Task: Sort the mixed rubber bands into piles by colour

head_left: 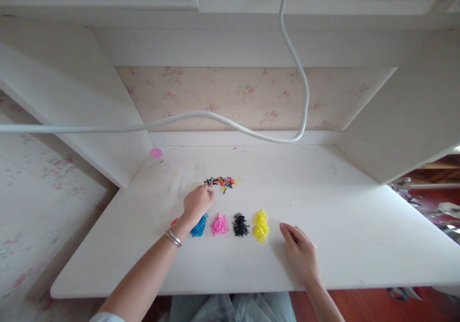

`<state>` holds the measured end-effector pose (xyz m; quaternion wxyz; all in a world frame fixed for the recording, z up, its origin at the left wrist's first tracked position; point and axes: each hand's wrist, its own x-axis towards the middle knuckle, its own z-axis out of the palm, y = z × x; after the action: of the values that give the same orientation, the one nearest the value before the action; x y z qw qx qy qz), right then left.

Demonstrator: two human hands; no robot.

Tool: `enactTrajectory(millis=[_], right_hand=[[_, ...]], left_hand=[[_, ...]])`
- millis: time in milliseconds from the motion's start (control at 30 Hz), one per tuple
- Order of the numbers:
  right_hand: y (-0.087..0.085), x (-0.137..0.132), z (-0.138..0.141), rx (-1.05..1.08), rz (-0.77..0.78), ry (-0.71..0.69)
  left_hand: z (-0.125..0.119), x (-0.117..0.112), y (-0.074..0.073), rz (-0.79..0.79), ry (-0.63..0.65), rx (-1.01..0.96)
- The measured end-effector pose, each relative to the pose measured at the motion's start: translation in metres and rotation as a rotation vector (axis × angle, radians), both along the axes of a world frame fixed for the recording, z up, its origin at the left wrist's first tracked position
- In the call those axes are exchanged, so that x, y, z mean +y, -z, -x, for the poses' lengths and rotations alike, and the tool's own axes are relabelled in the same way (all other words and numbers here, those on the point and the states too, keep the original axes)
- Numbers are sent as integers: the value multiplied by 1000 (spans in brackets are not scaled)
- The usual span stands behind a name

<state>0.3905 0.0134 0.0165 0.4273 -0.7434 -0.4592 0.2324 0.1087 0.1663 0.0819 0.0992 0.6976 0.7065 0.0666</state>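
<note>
My left hand [199, 201] reaches to the left end of a mixed heap of tiny coloured rubber bands [223, 183]. Its fingers are pinched together at the heap's near edge, and I cannot make out what is in them. Under and beside that wrist lies a blue pile of bands [199, 226], partly covered, with a bit of red [174, 221] showing left of it. To the right follow a pink pile [220, 224], a black pile [240, 224] and a yellow pile [260, 225]. Right of the yellow one, my right hand [299, 249] rests with curled, closed fingertips; anything inside is hidden.
A white desk [341, 235] carries everything, with side panels and a shelf above. A white cable [215, 117] hangs across the view in front of the back wall. A small pink object [156, 153] sits at the back left corner.
</note>
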Motion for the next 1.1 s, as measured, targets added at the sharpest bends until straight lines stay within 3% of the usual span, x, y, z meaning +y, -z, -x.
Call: enactTrajectory(millis=[200, 500, 900, 1100], right_hand=[[-6, -4, 2, 8, -1, -26], [-6, -3, 3, -12, 2, -37], [-4, -2, 2, 3, 18, -42], [4, 6, -4, 92, 24, -25]], left_hand=[[-13, 22, 15, -39, -18, 39], [-9, 20, 19, -65, 1, 39], [31, -6, -8, -174, -31, -32], [69, -49, 3, -216, -30, -105]])
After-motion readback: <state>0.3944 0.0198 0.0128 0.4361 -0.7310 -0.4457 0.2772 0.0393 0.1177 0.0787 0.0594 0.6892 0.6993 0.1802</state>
